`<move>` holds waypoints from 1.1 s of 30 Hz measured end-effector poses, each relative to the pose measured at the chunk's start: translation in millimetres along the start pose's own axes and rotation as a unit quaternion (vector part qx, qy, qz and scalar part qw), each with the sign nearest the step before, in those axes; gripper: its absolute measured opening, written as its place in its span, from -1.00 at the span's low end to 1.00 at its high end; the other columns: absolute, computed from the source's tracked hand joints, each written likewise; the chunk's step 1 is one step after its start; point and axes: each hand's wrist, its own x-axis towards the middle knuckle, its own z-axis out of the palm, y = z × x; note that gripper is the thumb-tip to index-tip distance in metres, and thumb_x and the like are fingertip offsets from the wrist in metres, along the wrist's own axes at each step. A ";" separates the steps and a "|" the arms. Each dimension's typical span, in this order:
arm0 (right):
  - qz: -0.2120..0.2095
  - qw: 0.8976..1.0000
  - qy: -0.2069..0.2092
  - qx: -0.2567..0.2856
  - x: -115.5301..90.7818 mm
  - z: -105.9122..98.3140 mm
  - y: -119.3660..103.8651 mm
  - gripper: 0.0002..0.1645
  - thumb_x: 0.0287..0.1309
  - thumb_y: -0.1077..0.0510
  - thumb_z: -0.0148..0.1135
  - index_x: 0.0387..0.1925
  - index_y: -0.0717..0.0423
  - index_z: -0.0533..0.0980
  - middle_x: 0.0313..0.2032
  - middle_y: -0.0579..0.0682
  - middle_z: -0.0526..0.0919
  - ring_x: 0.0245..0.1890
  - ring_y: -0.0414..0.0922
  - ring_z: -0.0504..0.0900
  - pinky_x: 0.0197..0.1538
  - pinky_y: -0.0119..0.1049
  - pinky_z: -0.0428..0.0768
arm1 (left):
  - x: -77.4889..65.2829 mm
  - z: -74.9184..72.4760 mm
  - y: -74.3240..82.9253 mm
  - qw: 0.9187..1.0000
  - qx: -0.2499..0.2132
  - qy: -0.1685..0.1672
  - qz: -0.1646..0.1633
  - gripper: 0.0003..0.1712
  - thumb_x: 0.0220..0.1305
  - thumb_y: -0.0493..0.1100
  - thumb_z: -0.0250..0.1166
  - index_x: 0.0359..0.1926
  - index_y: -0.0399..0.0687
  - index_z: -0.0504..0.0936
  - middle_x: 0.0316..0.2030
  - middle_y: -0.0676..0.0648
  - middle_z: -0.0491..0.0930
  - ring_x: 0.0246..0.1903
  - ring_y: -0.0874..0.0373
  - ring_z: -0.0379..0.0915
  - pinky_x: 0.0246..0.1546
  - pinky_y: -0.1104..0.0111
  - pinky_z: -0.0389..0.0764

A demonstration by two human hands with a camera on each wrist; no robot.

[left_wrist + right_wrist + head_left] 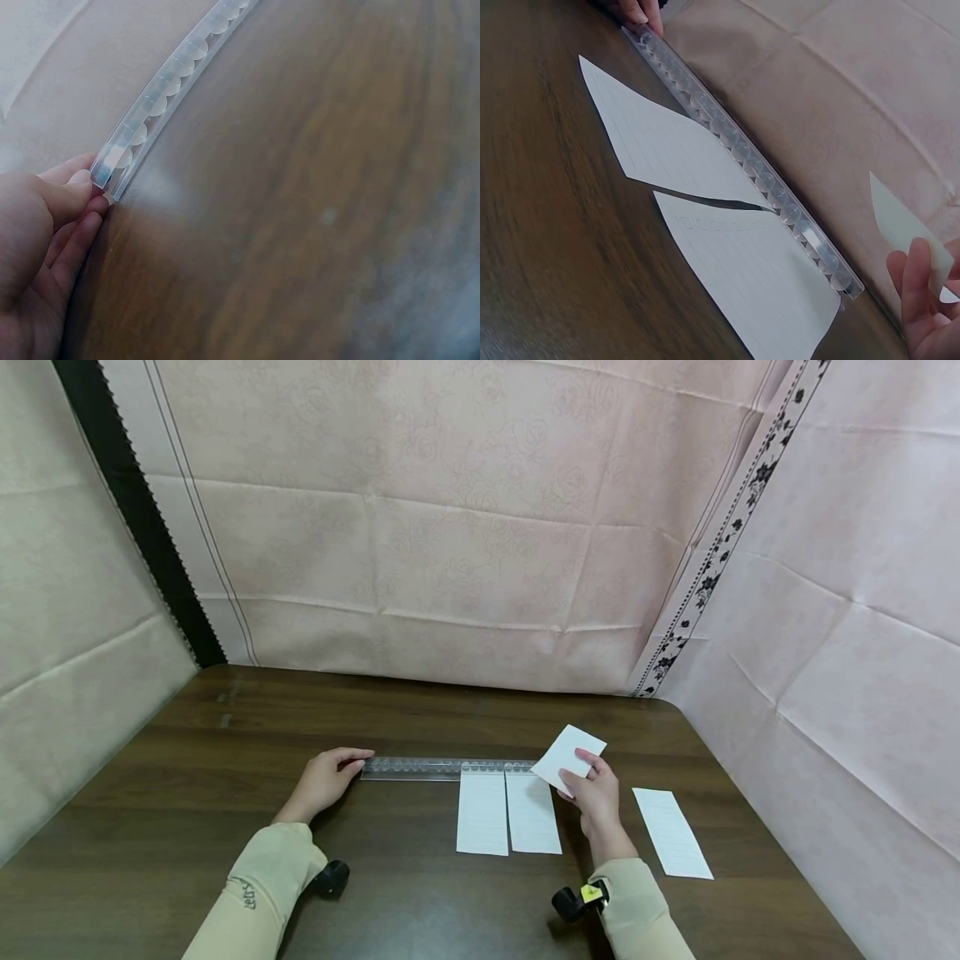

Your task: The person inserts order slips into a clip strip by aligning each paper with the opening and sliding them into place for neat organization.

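Note:
A long clear plastic rail (412, 768) with a row of round discs inside lies across the wooden table. My left hand (324, 781) pinches its left end between thumb and fingers; the left wrist view shows that grip close up (56, 217). Two white lined sheets, a left one (482, 817) and a right one (534, 818), sit side by side with their top edges at the rail. In my right hand (596, 793) a small white sheet (564, 755) is pinched, tilted above the rail's right end. That same sheet (900, 216) is raised beside the rail in the right wrist view.
To the right of my right hand, another white sheet (672, 833) lies flat on the table (405, 893). Pale creased cloth (465, 527) hangs behind the table's back edge, with more cloth at both sides. Each wrist carries a black camera mount.

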 end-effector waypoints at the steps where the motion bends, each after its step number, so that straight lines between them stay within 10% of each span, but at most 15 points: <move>1: 0.000 1.000 -0.001 -0.001 -0.6 0.4 0.0 -0.39 0.05 0.49 0.19 0.18 0.27 0.30 0.06 0.30 0.45 -0.33 -0.19 0.57 -0.41 -0.35 0.59 | 0.1 -0.1 0.1 1.000 0.000 0.000 0.000 -0.70 0.36 -0.22 0.11 0.05 -0.12 0.60 0.03 -0.22 0.53 0.08 -0.18 0.37 0.05 -0.05 0.36; 33: -0.003 0.999 -0.028 -0.036 -14.1 17.4 1.3 -0.45 0.09 0.48 0.14 0.16 0.22 0.36 0.04 0.29 0.48 -0.20 -0.04 0.54 -0.29 -0.29 0.58 | 1.9 1.3 -1.0 1.000 -0.002 0.008 -0.001 -0.71 0.35 -0.23 0.12 0.03 -0.13 0.61 0.01 -0.21 0.55 0.06 -0.17 0.39 0.03 -0.05 0.38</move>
